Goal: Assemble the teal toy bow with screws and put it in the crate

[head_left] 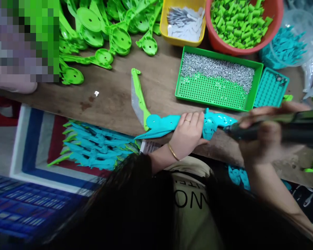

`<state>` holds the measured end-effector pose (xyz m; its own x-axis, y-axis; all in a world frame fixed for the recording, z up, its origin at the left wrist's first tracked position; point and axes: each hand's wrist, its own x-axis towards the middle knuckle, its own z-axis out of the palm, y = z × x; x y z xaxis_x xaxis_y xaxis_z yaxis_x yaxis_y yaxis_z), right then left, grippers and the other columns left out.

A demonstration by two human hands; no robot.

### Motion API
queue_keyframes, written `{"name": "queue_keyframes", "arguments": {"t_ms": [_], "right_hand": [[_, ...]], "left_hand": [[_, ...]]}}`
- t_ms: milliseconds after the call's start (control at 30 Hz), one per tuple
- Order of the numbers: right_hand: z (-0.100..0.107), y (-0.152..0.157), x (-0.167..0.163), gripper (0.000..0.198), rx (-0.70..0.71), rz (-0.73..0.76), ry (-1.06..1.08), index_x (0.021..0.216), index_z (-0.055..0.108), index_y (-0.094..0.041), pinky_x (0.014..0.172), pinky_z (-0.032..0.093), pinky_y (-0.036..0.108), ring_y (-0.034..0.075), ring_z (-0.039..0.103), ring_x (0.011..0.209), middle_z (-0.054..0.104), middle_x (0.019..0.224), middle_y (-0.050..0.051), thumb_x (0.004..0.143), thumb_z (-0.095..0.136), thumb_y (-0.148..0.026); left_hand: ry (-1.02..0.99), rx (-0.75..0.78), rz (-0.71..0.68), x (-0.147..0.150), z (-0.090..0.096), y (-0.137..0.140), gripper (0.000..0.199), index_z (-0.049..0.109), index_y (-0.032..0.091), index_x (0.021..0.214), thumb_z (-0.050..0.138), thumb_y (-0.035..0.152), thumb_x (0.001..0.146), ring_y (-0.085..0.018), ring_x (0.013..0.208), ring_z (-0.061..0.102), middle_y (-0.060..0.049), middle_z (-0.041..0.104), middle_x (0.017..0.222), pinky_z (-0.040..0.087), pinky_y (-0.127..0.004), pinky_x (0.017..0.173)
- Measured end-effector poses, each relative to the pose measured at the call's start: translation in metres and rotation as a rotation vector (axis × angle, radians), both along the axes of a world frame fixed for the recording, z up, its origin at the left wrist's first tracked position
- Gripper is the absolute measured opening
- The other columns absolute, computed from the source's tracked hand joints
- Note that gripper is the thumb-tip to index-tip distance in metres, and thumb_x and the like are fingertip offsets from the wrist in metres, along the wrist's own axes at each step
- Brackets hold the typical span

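A turquoise plastic toy piece (163, 122), with a lime-green arm (138, 93) and a clear blade-like strip at its left end, lies along the table's near edge. My left hand (190, 130) presses down on its middle, fingers wrapped over it. In my right hand (263, 139) is a dark power screwdriver (284, 129), held sideways and partly blurred. Its tip points left at the right part of the toy piece, close to or touching it; I cannot tell which. Beyond my hands stands a green perforated tray (208, 92) of small screws (216, 69).
Lime-green plastic parts (120, 38) are heaped at the back left. A yellow bin (182, 42), a red bowl (243, 50) of green pieces and turquoise parts (284, 48) line the back right. Below the edge, a box (22, 139) holds turquoise pieces (99, 146); a person's arm shows at left.
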<state>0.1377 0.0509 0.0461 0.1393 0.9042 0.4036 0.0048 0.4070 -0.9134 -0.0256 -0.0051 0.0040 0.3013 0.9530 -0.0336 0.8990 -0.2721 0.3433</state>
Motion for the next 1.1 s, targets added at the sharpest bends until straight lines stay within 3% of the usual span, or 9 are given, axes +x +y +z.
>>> {"name": "queue_keyframes", "arguments": {"t_ms": [67,133,267,333,400,600,767,900,1100], "right_hand": [[0.011,0.028,-0.010,0.023,0.166,-0.068,-0.002,0.102,0.068,-0.034,0.065,0.060,0.030,0.013,0.067,0.075,0.070,0.094,-0.005,0.081,0.071,-0.040],[0.010,0.060,-0.020,0.024,0.211,-0.092,0.062,0.098,0.067,-0.027,0.072,0.061,0.034,0.015,0.069,0.085,0.070,0.094,-0.003,0.079,0.074,-0.039],[-0.019,0.113,-0.040,0.034,0.254,-0.237,0.130,0.095,0.055,-0.020,0.047,0.050,0.026,0.007,0.057,0.049,0.064,0.077,-0.004,0.079,0.073,-0.044],[-0.037,0.126,-0.046,0.035,0.260,-0.278,0.077,0.100,0.050,-0.021,0.047,0.047,0.025,0.005,0.052,0.048,0.062,0.081,-0.003,0.084,0.068,-0.046],[-0.052,0.130,-0.049,0.036,0.261,-0.257,0.053,0.105,0.046,-0.023,0.048,0.045,0.026,0.005,0.049,0.051,0.059,0.085,-0.002,0.086,0.066,-0.046],[-0.061,0.126,-0.052,0.040,0.254,-0.251,-0.014,0.108,0.044,-0.022,0.049,0.044,0.026,0.004,0.046,0.051,0.055,0.079,-0.003,0.089,0.060,-0.053],[-0.027,0.117,-0.048,0.037,0.245,-0.222,0.107,0.097,0.054,-0.022,0.043,0.042,0.024,0.005,0.051,0.046,0.065,0.078,-0.003,0.080,0.072,-0.050],[0.005,0.084,-0.030,0.010,0.330,-0.125,0.176,0.096,0.065,-0.025,0.040,0.035,0.020,0.004,0.053,0.046,0.069,0.080,-0.006,0.087,0.063,-0.030],[0.001,0.019,-0.009,0.022,0.197,0.088,0.094,0.101,0.063,-0.028,0.040,0.048,0.021,0.008,0.056,0.046,0.070,0.083,-0.004,0.080,0.071,-0.030]], "left_hand": [[0.011,-0.015,0.026,-0.003,0.008,-0.002,0.096,0.043,0.000,0.139,0.066,0.067,0.075,-0.036,0.125,0.048,-0.025,0.052,0.133,0.034,-0.048,0.111],[-0.001,0.004,0.029,0.000,0.012,0.002,0.102,0.042,0.000,0.139,0.068,0.070,0.070,-0.037,0.125,0.046,-0.025,0.050,0.134,0.036,-0.047,0.109],[0.024,-0.012,0.028,0.016,0.009,0.021,0.063,0.058,0.005,0.116,0.068,0.055,0.080,-0.031,0.107,0.055,-0.019,0.058,0.116,0.045,-0.040,0.090],[0.020,-0.036,0.026,0.019,0.004,0.029,0.044,0.061,0.010,0.103,0.065,0.049,0.084,-0.029,0.100,0.055,-0.015,0.058,0.108,0.044,-0.037,0.083],[-0.012,-0.042,0.038,0.018,0.001,0.032,0.041,0.061,0.013,0.100,0.064,0.050,0.083,-0.028,0.101,0.053,-0.014,0.057,0.110,0.043,-0.037,0.082],[-0.104,-0.030,0.066,0.010,-0.004,0.031,0.040,0.062,0.017,0.104,0.064,0.050,0.081,-0.027,0.103,0.051,-0.010,0.057,0.112,0.040,-0.038,0.085],[-0.097,-0.012,0.056,0.010,-0.007,0.030,0.041,0.063,0.018,0.105,0.063,0.052,0.082,-0.027,0.103,0.051,-0.009,0.058,0.108,0.040,-0.038,0.084],[-0.099,-0.010,0.054,0.010,-0.007,0.030,0.044,0.063,0.017,0.110,0.060,0.053,0.083,-0.027,0.101,0.051,-0.009,0.059,0.106,0.040,-0.039,0.083],[-0.145,-0.029,0.062,0.010,-0.006,0.030,0.043,0.064,0.024,0.115,0.061,0.053,0.084,-0.026,0.102,0.050,-0.007,0.058,0.107,0.040,-0.038,0.083]]}}
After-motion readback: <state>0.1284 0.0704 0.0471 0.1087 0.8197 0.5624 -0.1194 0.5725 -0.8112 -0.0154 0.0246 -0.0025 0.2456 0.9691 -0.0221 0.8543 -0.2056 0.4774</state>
